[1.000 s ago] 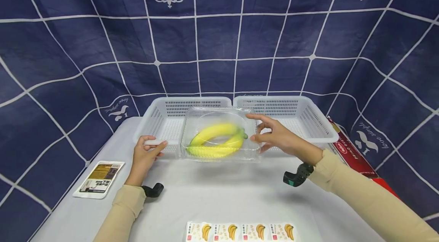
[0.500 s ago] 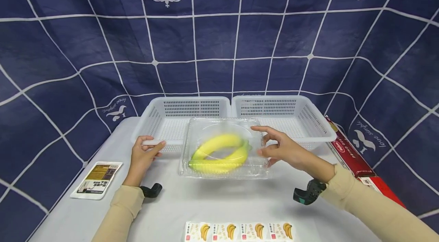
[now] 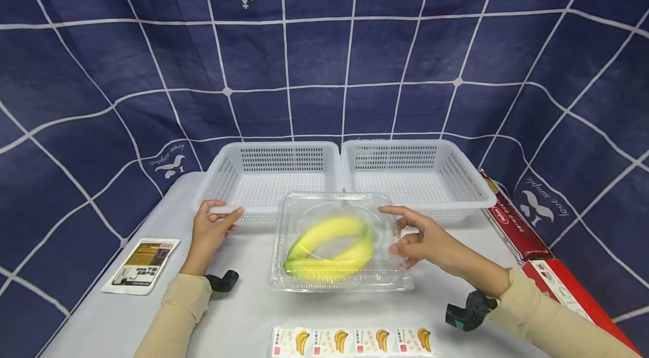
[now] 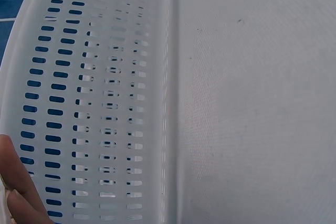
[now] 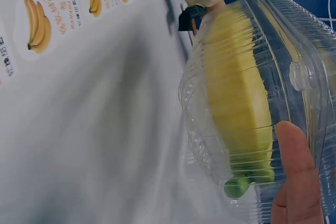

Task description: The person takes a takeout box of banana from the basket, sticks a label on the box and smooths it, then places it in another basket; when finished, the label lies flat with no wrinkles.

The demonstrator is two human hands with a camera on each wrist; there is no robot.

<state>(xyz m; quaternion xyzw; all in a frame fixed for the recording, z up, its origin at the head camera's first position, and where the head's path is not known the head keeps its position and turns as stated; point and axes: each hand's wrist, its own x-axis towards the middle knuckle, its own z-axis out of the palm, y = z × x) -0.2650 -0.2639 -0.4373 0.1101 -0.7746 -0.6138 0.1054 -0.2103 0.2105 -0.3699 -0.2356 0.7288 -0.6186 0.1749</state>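
My right hand point(image 3: 431, 242) grips the right side of a clear plastic clamshell box point(image 3: 334, 204), thumb on the near side and forefinger over the lid. Through the plastic show yellow bananas point(image 3: 329, 273) with green tips. In the right wrist view the thumb point(image 5: 298, 166) presses on the box wall, and the box hangs above the white tablecloth. My left hand point(image 3: 209, 237) pinches the front left rim of the left white basket point(image 3: 284, 146). The left wrist view shows the slotted wall point(image 4: 58, 98) of that basket, with fingers at the lower left.
Beside the left basket stands a second white basket point(image 3: 390, 146). A strip of banana labels point(image 3: 355, 341) lies at the front edge. On the left is a white and brown pouch point(image 3: 143, 265); on the right lie red boxes point(image 3: 517, 225). A blue curtain point(image 3: 324, 53) hangs behind.
My right hand has brought the clamshell box of bananas from over the baskets toward me and slightly right. The left hand stays on the basket rim.
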